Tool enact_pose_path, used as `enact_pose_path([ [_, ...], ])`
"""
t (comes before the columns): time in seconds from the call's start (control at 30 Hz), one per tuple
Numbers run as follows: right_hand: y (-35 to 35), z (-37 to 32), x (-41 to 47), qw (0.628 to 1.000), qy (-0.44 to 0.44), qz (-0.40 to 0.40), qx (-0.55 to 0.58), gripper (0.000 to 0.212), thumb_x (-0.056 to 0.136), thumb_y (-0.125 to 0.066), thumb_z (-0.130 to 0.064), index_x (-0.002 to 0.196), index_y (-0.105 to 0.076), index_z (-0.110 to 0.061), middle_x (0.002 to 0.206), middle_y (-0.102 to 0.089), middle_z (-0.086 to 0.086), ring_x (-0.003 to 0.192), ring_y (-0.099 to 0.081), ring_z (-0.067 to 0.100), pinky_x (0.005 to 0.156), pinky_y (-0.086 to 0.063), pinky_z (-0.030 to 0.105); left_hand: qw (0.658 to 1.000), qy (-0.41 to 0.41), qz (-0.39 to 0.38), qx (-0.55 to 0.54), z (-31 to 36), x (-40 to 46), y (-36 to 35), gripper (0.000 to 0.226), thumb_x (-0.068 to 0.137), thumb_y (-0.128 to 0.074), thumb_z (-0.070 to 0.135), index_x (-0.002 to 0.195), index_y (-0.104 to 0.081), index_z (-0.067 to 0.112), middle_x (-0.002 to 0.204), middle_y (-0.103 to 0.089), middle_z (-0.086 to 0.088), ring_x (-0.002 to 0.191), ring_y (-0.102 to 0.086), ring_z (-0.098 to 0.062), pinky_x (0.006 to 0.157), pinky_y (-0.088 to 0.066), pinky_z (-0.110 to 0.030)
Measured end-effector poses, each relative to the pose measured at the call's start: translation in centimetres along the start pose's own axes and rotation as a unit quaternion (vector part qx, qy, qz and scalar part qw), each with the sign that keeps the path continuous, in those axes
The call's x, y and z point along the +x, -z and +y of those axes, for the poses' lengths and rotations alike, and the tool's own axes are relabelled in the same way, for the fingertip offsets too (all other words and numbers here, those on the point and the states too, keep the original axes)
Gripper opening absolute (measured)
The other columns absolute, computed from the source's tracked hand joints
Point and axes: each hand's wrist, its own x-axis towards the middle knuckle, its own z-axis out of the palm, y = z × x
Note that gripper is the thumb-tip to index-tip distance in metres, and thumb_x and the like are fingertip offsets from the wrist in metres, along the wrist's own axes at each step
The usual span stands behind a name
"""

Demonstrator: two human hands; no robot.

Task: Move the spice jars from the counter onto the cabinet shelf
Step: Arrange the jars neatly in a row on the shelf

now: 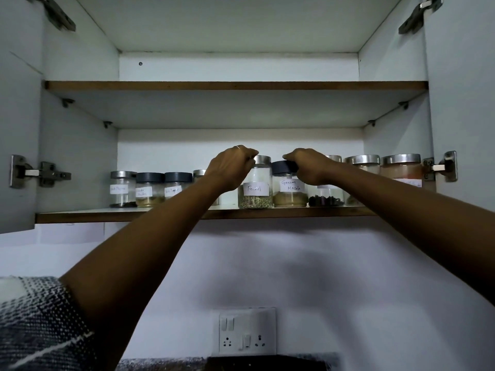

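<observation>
Both arms reach up into an open wall cabinet. My left hand grips the top of a glass jar labelled Fennel, which has a silver lid and stands on the lower shelf. Beside it, my right hand holds the dark lid of the jar labelled Garam Masala, also standing on the shelf. Three labelled jars line the shelf to the left, and several more with silver lids stand to the right, partly hidden by my right arm.
The upper shelf holds nothing visible. Cabinet doors stand open at both sides, with hinges at left and right. Below on the white wall is a switch and socket plate. A dark counter edge shows at the bottom.
</observation>
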Motion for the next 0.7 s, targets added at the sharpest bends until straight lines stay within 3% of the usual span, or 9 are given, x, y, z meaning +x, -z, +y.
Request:
enact_pose_path([
  [0.2,-0.6,0.2,0.5,1.000,0.010,0.024,0.002,0.027,0.080,-0.045,0.010,0.102,-0.059,0.002,0.108,-0.054,0.020,0.098,-0.051,0.034,0.072,-0.035,0.032,1.000,0.029,-0.001,-0.011,-0.1,0.7,-0.6,0.035,0.096,-0.049,0.028,0.128,-0.056,0.016,0.116,-0.065,-0.006,0.108,-0.056,-0.027,0.087,-0.046,-0.037],
  [0.37,-1.4,0.1,1.2,1.000,0.010,0.027,-0.003,0.028,0.080,-0.045,0.008,0.102,-0.060,0.001,0.108,-0.054,0.018,0.099,-0.051,0.034,0.077,-0.041,0.038,0.999,0.034,-0.005,-0.017,-1.0,1.1,-1.3,0.036,0.097,-0.049,0.027,0.131,-0.055,0.016,0.120,-0.064,-0.007,0.113,-0.055,-0.027,0.092,-0.046,-0.037],
  [0.6,-2.4,0.1,2.2,0.999,0.018,0.030,0.008,0.028,0.079,-0.046,0.008,0.103,-0.059,0.000,0.106,-0.054,0.017,0.096,-0.051,0.032,0.068,-0.033,0.030,0.999,0.032,-0.017,-0.022,-2.5,1.8,-2.5,0.035,0.100,-0.041,0.020,0.132,-0.054,0.013,0.129,-0.060,-0.012,0.119,-0.053,-0.030,0.097,-0.044,-0.039],
  [0.7,-3.0,0.1,2.8,0.999,0.020,0.036,0.012,0.029,0.079,-0.046,0.009,0.104,-0.059,0.000,0.108,-0.054,0.017,0.096,-0.052,0.031,0.067,-0.031,0.029,0.999,0.034,-0.022,-0.016,-3.2,2.1,-2.9,0.034,0.098,-0.038,0.007,0.125,-0.058,0.009,0.123,-0.063,-0.015,0.114,-0.055,-0.034,0.094,-0.046,-0.041],
])
